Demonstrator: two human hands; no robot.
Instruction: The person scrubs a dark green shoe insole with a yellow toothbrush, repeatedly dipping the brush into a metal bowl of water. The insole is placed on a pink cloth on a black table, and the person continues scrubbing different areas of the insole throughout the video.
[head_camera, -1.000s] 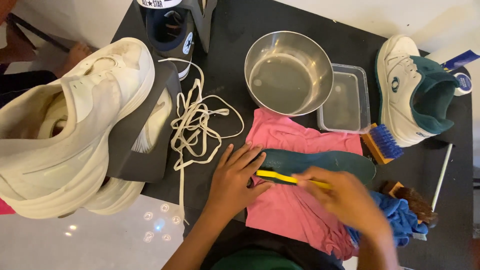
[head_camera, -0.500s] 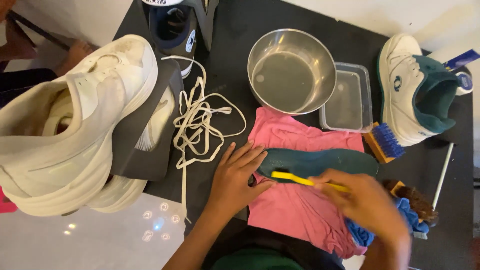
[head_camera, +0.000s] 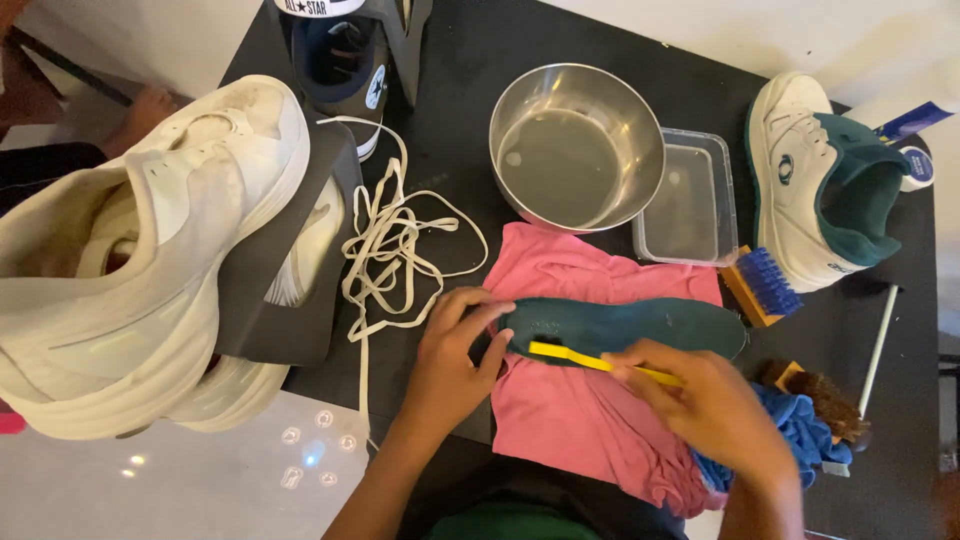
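— Where's the insole?
— The dark green insole (head_camera: 640, 322) lies on the pink cloth (head_camera: 580, 420), on the black surface (head_camera: 470, 90) below the steel bowl (head_camera: 577, 148).
— And the hands?
— The left hand (head_camera: 452, 345) presses its fingers flat on the insole's end; the right hand (head_camera: 715, 405) has its grip closed around a yellow toothbrush (head_camera: 590, 361), bristle end on the insole.
— Any packaging?
— A clear rectangular plastic tub (head_camera: 690, 200) just beside the bowl.

Steel bowl (head_camera: 578, 148) with water sits mid-desk (head_camera: 480, 70). Clear plastic tub (head_camera: 690, 198) touching bowl's right side; white-green sneaker (head_camera: 825, 180) further right. Blue-bristle brush (head_camera: 762, 285) below tub. White laces (head_camera: 390, 255) left of bowl; big white sneakers (head_camera: 140, 270) far left. Dark high-top shoe (head_camera: 345, 60) upper left of bowl.
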